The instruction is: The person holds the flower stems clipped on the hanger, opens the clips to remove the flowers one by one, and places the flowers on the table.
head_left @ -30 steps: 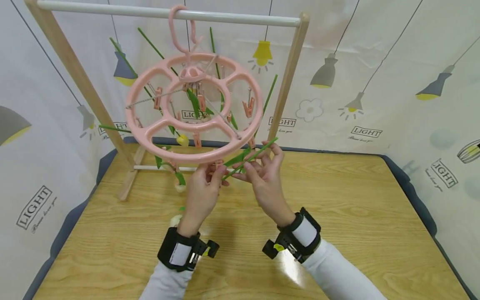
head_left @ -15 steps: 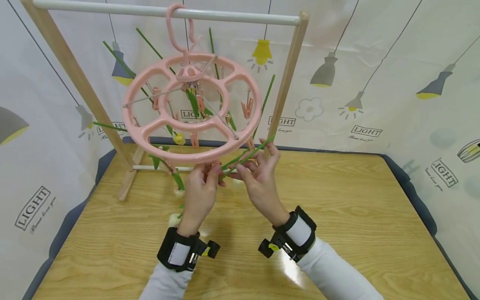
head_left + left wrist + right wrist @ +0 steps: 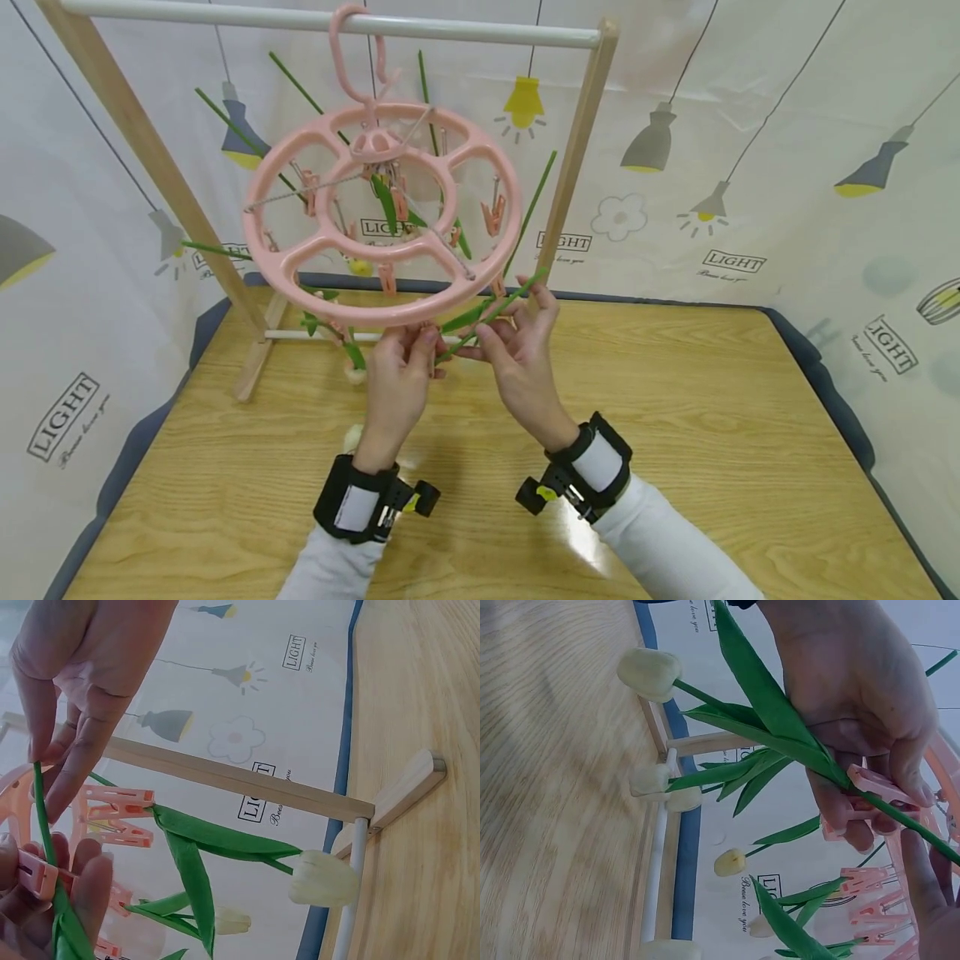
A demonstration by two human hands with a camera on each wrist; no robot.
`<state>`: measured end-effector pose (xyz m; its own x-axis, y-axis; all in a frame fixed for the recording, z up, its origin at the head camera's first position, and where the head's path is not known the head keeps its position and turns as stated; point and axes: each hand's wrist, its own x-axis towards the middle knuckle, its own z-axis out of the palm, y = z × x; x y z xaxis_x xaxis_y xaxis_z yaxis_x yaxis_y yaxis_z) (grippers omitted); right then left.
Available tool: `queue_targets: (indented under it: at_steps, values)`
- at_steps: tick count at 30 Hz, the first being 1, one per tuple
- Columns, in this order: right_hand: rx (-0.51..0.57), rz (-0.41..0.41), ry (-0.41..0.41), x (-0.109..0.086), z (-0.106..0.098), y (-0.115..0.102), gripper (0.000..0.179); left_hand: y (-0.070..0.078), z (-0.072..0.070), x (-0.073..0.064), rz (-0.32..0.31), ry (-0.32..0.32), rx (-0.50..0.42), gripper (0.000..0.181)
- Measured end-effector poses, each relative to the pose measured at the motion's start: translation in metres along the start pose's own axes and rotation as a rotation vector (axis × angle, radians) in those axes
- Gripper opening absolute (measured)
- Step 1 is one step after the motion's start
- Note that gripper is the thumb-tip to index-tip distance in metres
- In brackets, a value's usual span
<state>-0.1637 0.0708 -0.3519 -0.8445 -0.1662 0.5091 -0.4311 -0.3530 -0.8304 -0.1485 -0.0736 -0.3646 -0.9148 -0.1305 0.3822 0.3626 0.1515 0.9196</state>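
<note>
A pink round clip hanger (image 3: 405,315) hangs by its hook from the white bar (image 3: 480,32). At its front edge, my left hand (image 3: 397,379) pinches a pink clothespin (image 3: 877,784) between thumb and fingers. The green stem of a white tulip (image 3: 649,675) runs through this clothespin, bloom hanging down. Higher on that stem (image 3: 495,312), my right hand (image 3: 527,367) pinches the end between thumb and fingers, as the left wrist view shows. Whether the clothespin's jaws are closed on the stem is hard to tell.
Several other tulips, such as a white one (image 3: 322,879) and a yellow one (image 3: 730,862), hang upside down from pink clothespins (image 3: 493,215) around the ring. Wooden posts (image 3: 577,150) support the bar on a wood-grain table (image 3: 720,433). A printed cloth (image 3: 750,150) stands behind.
Both hands have moved slightly left, and the hanger has shifted slightly left with them. The held stem has moved a little down and left between them.
</note>
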Motion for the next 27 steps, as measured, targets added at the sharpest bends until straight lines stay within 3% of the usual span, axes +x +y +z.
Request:
queue_targets:
  at_steps: [10, 19, 27]
  values:
    - [-0.050, -0.010, 0.065, 0.002, -0.017, -0.006, 0.060, -0.003, -0.007, 0.000, 0.046, 0.025, 0.006, 0.018]
    - [-0.150, -0.011, 0.064, 0.002, -0.035, -0.015, 0.063, -0.004, -0.011, 0.000, 0.027, 0.055, 0.031, 0.021]
    - [-0.197, 0.009, 0.103, 0.006, -0.050, -0.025, 0.063, -0.005, -0.021, -0.003, -0.006, 0.009, 0.005, 0.020]
